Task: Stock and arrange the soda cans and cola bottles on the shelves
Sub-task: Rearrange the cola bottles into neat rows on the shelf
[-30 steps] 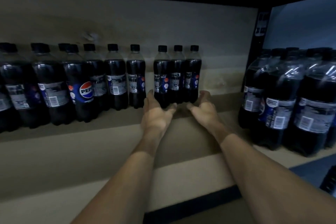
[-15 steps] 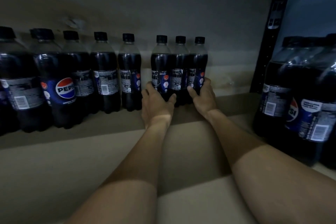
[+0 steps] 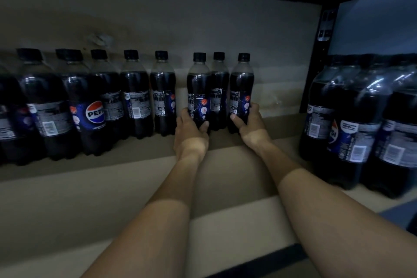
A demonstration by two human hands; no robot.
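Observation:
Three small cola bottles stand close together at the back of the dim shelf. My left hand [image 3: 190, 128] grips the base of the left cola bottle [image 3: 198, 88], thumb across its front. My right hand [image 3: 249, 123] grips the right cola bottle [image 3: 241, 88], fingers round its right side. The middle cola bottle [image 3: 218, 88] stands between them, a little further back. All three are upright with black caps on.
A row of cola bottles [image 3: 90, 106] runs along the shelf [image 3: 112, 187] to the left, with a gap beside my left hand. Shrink-wrapped larger bottles [image 3: 361, 124] stand at the right. A black upright post [image 3: 316, 63] and the back wall bound the space.
Both hands went from lying open, palms up, at the bottles' bases to gripping the outer two bottles. The right bottle now stands slightly apart from the middle one.

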